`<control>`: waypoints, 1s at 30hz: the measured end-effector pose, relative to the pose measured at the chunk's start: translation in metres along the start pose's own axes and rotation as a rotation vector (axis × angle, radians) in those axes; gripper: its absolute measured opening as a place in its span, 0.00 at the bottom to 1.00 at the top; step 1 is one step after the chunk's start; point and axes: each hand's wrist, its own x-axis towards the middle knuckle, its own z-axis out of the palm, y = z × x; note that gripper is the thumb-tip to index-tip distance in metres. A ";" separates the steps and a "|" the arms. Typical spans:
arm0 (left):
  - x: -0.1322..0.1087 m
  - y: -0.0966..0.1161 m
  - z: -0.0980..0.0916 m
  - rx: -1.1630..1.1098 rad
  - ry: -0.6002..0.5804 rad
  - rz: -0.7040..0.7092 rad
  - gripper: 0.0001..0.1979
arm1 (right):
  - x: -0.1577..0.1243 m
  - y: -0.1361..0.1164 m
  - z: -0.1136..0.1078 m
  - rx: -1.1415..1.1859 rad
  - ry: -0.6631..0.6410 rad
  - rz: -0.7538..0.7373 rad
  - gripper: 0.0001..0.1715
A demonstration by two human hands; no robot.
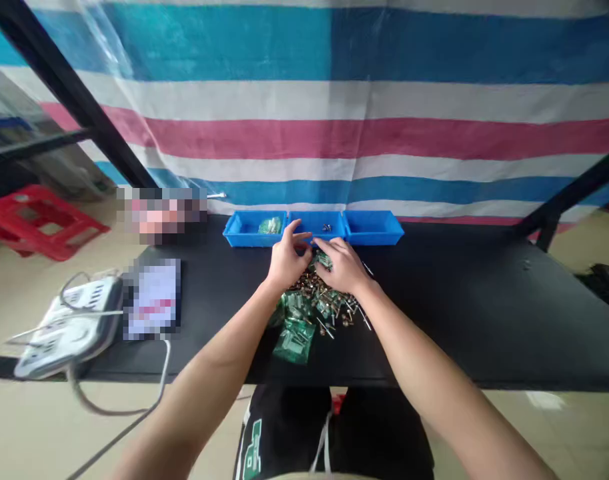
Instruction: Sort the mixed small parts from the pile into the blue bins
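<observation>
A heap of small metal hardware [311,285], bolts and pins by their look, lies on the black table in front of me. Green-tinted clear packets [295,341] of parts are mixed in along its left and near side. My left hand [288,259] is at the heap's far left edge, fingers apart, close to the middle blue bin. Opposite it, my right hand [341,268] reaches over the far right of the heap with fingers and thumb spread. I see nothing held in either hand, though the fingertips are small and partly hidden.
Three joined blue bins [374,229] stand behind the heap; the left holds a green packet [271,225], the middle a few metal pieces [327,227]. On the left are a power strip [69,327], cables and a pixelated device [153,300]. A red stool [44,220] stands beyond.
</observation>
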 end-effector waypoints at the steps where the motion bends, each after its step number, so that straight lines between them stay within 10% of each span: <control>1: 0.001 -0.001 -0.001 0.003 0.012 -0.004 0.30 | 0.000 0.002 0.001 -0.028 0.005 0.038 0.34; 19: 0.000 -0.008 0.000 0.349 -0.336 0.081 0.11 | -0.001 0.011 0.004 -0.207 -0.050 0.267 0.43; 30: -0.001 -0.010 -0.001 0.399 -0.389 0.094 0.12 | 0.002 0.008 -0.019 -0.078 0.148 0.273 0.12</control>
